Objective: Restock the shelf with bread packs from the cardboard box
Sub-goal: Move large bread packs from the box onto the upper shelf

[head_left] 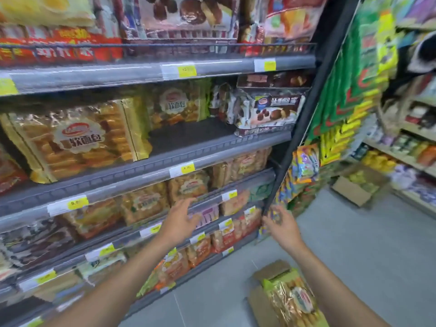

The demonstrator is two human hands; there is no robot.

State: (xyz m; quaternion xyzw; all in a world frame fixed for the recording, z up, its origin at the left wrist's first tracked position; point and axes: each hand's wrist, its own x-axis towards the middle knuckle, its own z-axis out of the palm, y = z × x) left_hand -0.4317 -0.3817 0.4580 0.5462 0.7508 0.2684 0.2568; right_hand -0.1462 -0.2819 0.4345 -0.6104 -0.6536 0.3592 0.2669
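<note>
Both forearms are reaching out from the bottom edge; the left hand [181, 220] is hovering in front of the lower shelves, fingers spread and loose, holding nothing; the right hand [283, 225] is hanging just as bare near the black upright [304, 128], well apart from the left. Under the right arm the box [259, 305] is sitting on the floor, a pack [292, 300] showing at its open top. Higher up, the shelf [188, 135] is showing a dark bare gap just beside a front pack [77, 140], a rear pack [177, 105] standing behind it. Fetching seems to be the step in hand; both hands should be going down to the box, taking the pack by its two sides, lifting it level, then standing it label-forward in that gap, flush with its neighbour.
</note>
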